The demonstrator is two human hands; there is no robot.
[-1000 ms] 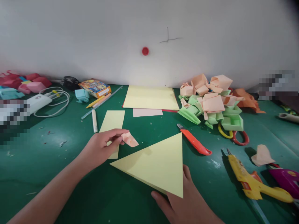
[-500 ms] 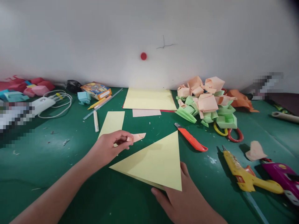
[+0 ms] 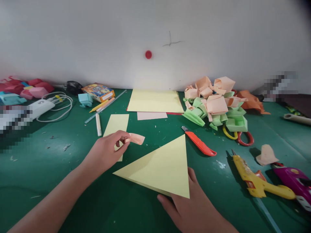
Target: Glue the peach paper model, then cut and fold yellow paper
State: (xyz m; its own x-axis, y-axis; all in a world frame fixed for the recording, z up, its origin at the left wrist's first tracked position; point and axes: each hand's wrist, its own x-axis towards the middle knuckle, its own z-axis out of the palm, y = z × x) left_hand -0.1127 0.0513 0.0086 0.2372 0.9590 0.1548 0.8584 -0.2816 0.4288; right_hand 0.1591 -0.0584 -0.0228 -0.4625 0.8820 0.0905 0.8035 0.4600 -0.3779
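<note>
Soft, moderate light leaves the flat grey-white wall [image 3: 97, 42] brightest low at its centre; the yellow plastic glue gun [image 3: 257, 188] throws a shadow leftward across the smooth green tabletop [image 3: 116, 207]. Coarse pixel blocks mask patches at both sides, and the upper-right corner darkens.

My folded pale-yellow paper triangle [image 3: 157, 165] points left, lower centre; I pinch a curled peach scrap [image 3: 137, 139] just left of centre.
</note>
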